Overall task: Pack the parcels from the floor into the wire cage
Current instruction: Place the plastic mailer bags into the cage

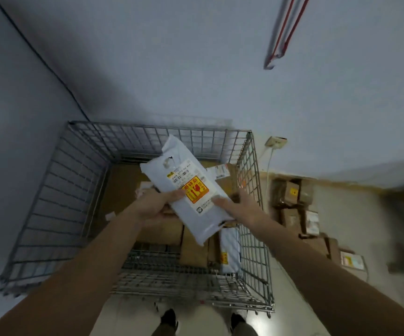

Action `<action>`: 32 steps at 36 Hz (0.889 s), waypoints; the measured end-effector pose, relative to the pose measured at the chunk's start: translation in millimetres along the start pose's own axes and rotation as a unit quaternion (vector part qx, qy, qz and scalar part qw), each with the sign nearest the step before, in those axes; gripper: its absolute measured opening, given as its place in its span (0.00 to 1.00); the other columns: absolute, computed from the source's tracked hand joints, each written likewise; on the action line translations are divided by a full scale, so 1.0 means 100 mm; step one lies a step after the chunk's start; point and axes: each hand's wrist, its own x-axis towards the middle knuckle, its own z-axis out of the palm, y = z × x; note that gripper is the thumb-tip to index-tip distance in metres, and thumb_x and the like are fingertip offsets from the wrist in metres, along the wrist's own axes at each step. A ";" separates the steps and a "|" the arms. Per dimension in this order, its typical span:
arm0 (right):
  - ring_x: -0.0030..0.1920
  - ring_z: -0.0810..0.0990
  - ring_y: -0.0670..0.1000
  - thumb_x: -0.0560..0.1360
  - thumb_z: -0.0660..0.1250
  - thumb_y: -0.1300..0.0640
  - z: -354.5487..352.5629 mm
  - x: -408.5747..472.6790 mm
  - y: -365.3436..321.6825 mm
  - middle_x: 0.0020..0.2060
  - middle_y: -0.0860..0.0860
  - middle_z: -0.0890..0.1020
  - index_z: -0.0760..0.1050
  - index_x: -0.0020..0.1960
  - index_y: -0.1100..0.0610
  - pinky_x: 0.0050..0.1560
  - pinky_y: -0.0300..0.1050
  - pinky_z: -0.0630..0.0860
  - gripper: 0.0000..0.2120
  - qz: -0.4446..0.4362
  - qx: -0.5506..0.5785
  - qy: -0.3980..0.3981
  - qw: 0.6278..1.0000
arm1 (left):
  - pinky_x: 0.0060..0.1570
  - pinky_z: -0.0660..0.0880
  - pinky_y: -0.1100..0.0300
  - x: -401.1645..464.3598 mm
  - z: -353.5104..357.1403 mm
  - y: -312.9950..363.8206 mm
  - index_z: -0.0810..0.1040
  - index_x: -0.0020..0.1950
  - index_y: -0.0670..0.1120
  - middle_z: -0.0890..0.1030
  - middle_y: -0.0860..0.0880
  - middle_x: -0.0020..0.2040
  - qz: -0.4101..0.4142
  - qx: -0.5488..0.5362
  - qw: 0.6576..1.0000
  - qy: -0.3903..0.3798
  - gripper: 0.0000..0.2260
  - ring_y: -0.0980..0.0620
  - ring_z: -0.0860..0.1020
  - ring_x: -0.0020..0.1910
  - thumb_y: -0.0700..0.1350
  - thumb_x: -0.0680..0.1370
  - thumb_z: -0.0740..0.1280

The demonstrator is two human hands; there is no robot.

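Parcel (191, 190) is held over the wire cage (58, 190), pinched by left hand (157, 204); right hand (237, 202) is spread alongside. Loose one-sided grip, so it could probably slip and get dropped crooked.

Little could be read. The white parcel (191, 187) held over the cage bore a white shipping label (188, 176) with rows of dark print, blurred past reading, and a small yellow logo at its left end. Below that label sat a yellow-and-orange sticker (195, 191) with red pictograms and a line of red characters along its top, also too blurred to make out. A second white parcel (230, 253) at the near right of the cage carried a similar yellow sticker (224, 258), unreadable. To the right, a box (292, 191) on the floor showed a small yellow sticker whose print was too small to tell.
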 end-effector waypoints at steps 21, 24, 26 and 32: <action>0.38 0.80 0.40 0.80 0.68 0.48 1.26 1.93 3.36 0.40 0.43 0.81 0.78 0.51 0.50 0.33 0.31 0.73 0.06 0.184 -0.166 -0.083 0.965 | 0.48 0.82 0.58 2.68 -0.23 -3.63 0.83 0.58 0.40 0.85 0.44 0.52 -0.116 0.232 0.962 -0.086 0.07 0.50 0.85 0.47 0.41 0.81 0.71; 0.35 0.77 0.42 0.80 0.68 0.49 1.33 2.17 3.66 0.38 0.45 0.79 0.76 0.49 0.52 0.28 0.32 0.70 0.07 0.207 -0.158 -0.075 0.963 | 0.55 0.81 0.49 3.01 -0.31 -3.95 0.84 0.53 0.40 0.85 0.39 0.52 -0.108 0.310 0.940 -0.090 0.17 0.42 0.84 0.52 0.55 0.77 0.72; 0.34 0.76 0.44 0.80 0.69 0.52 1.41 2.29 3.77 0.37 0.45 0.77 0.71 0.45 0.50 0.26 0.31 0.68 0.09 0.209 -0.157 -0.047 0.964 | 0.59 0.79 0.40 3.31 -0.44 -4.31 0.83 0.54 0.44 0.85 0.39 0.54 -0.091 0.317 0.941 -0.074 0.23 0.41 0.84 0.54 0.61 0.70 0.72; 0.40 0.80 0.50 0.78 0.69 0.49 1.63 2.42 3.99 0.44 0.49 0.78 0.65 0.60 0.53 0.34 0.45 0.73 0.18 0.181 -0.178 0.047 0.966 | 0.57 0.80 0.46 3.34 -0.41 -4.24 0.74 0.63 0.50 0.81 0.54 0.57 -0.009 0.373 0.928 0.008 0.21 0.53 0.81 0.55 0.56 0.75 0.75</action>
